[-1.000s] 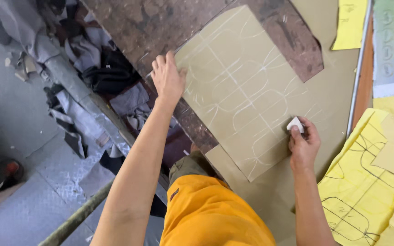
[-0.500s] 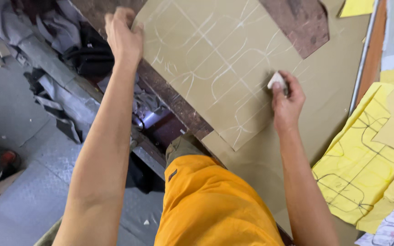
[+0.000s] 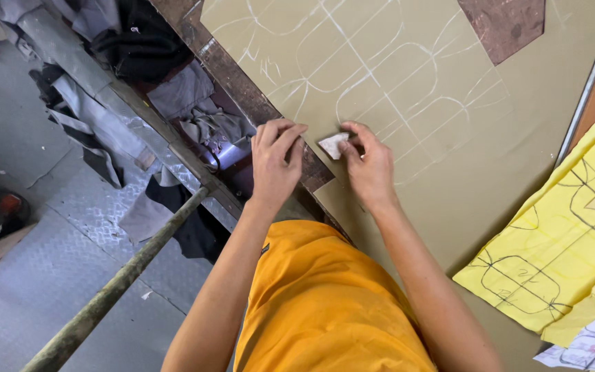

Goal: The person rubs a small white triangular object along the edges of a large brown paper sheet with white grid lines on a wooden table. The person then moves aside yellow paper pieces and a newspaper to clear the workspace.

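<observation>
Two hands met at the near corner of an olive fabric sheet (image 3: 449,131) that lay on the worktop (image 3: 511,24). The right hand (image 3: 370,169) had its fingers (image 3: 352,148) closed on a small piece of white chalk (image 3: 332,145), which sat just at the sheet's near edge. The left hand (image 3: 275,162) lay beside it, its fingers close together and bent down onto the same corner; whether they pinched the cloth or only pressed it I could not tell. White chalk outlines (image 3: 387,76) of rounded shapes already covered the sheet. To the right lay yellow paper patterns (image 3: 552,255) with dark drawn lines. On the left, below the worktop's edge, grey and black scraps (image 3: 187,103) were piled on the floor, and a pole (image 3: 115,289) leaned across.

In my judgement, the risk was at this corner: it lay very near the worktop's edge, so a pull could slide the sheet off and shift the marked outlines. The chalk was small and could slip from the fingers into the scraps.
</observation>
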